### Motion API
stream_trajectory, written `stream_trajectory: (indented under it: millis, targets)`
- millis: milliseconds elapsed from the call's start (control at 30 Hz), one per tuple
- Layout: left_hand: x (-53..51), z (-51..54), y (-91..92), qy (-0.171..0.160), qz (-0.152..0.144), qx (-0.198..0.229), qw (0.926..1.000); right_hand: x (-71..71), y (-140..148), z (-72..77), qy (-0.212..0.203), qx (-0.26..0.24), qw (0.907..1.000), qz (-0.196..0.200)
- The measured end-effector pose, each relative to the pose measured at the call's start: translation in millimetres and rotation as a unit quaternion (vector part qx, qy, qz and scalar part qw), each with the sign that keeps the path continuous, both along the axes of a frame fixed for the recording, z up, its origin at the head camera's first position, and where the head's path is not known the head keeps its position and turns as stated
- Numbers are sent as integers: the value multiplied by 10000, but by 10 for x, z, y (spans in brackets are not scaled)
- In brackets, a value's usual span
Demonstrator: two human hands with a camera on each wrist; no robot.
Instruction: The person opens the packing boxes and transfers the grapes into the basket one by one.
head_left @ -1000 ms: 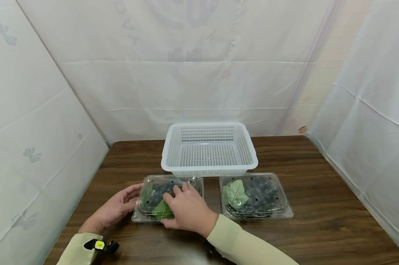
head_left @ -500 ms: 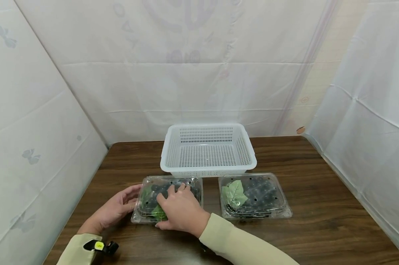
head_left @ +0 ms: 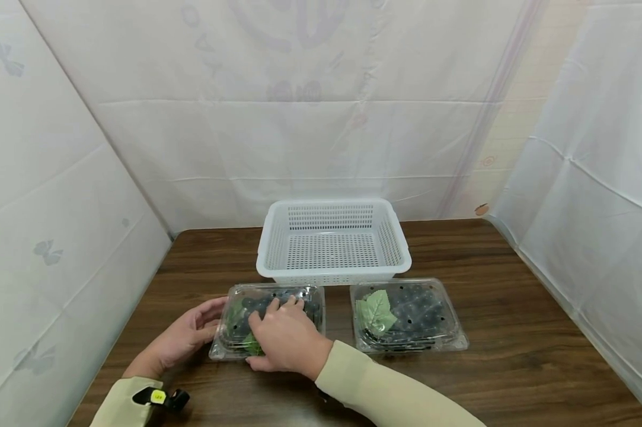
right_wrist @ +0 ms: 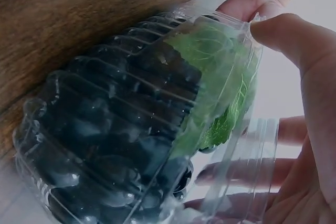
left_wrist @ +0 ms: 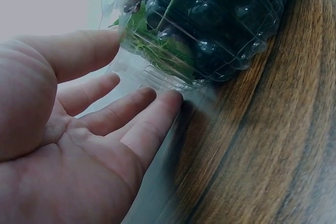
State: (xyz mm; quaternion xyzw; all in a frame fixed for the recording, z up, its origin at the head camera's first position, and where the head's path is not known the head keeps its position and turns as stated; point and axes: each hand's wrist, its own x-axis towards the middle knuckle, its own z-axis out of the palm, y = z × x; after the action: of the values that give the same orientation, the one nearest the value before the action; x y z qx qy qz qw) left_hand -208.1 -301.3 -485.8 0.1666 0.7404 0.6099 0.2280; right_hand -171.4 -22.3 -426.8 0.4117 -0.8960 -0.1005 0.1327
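Observation:
A clear plastic box [head_left: 224, 347] of dark grapes [head_left: 252, 305] lies left of centre on the table. Green leaves [right_wrist: 220, 98] show through its plastic. My left hand [head_left: 189, 335] is at the box's left end, with thumb and straight fingers [left_wrist: 152, 135] at the plastic. My right hand [head_left: 288, 344] lies over the lid and holds its front part. In the right wrist view the thumb [right_wrist: 278, 35] presses the rim near a corner. The other fingers stretch across the lid, seen partly through it. A second box [head_left: 454, 344] of dark grapes sits to the right, with a pale leaf [head_left: 376, 313].
A white slotted plastic basket [head_left: 335, 271] stands behind the two boxes, near the back edge of the brown wooden table [head_left: 513, 320]. White sheets [head_left: 321, 136] hang at the back and on both sides.
My right hand has slid a little to the left over the lid, covering more of the leaf. My left hand and both boxes stay in place.

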Motion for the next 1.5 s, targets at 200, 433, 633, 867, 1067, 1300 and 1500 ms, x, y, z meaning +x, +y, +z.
stream_trajectory:
  millis: [200,433,633,867,1067,1300,1500]
  targets:
    - [-10,-14,-6,60,-4,17,10000,18,-33,9,-43,150,9999,-30]
    - [1,-5,-22,87,-67,58,9999,-35,-66,23,355,-605,9975,106]
    - [1,-6,-19,46,-116,117,9999,-19,-91,77,-43,-21,10000,-67]
    - [-16,-7,-22,58,-155,169,9997,-4,-122,96,36,105,9999,-70]
    - [-18,-12,-34,25,-181,201,9996,-19,-136,89,-219,163,9996,-96]
    - [-26,-22,-31,6,-222,255,9994,-15,-151,86,-199,171,9996,-62]
    - [-31,-17,-33,57,-250,270,9993,-13,-162,86,-180,202,9996,20]
